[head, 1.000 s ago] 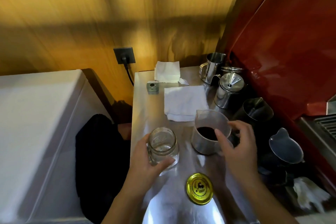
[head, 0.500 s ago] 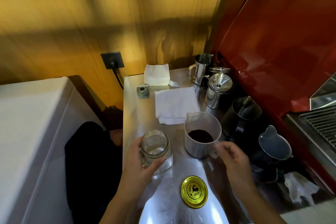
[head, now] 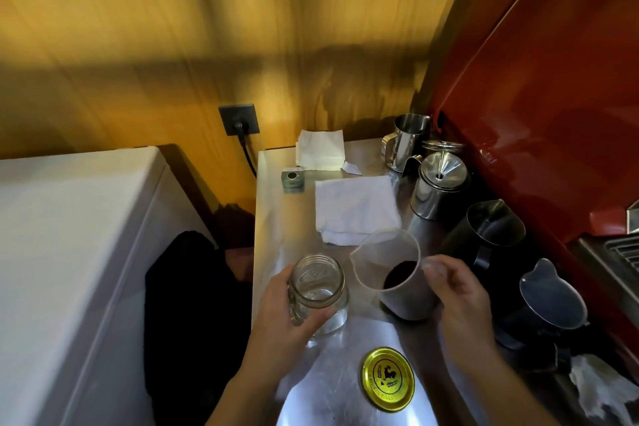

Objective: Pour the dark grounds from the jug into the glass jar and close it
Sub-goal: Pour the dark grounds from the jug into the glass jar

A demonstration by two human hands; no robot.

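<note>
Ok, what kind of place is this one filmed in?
Most likely a coffee bar or cafe prep counter: steel milk pitchers stand along a red machine with a drip grate, on a steel counter.

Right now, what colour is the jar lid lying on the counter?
Gold with a black rooster emblem; the lid shows best in the head view, near the front edge.

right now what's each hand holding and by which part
Left hand wraps the glass jar around its side; right hand holds the tilted jug at its handle side.
</note>
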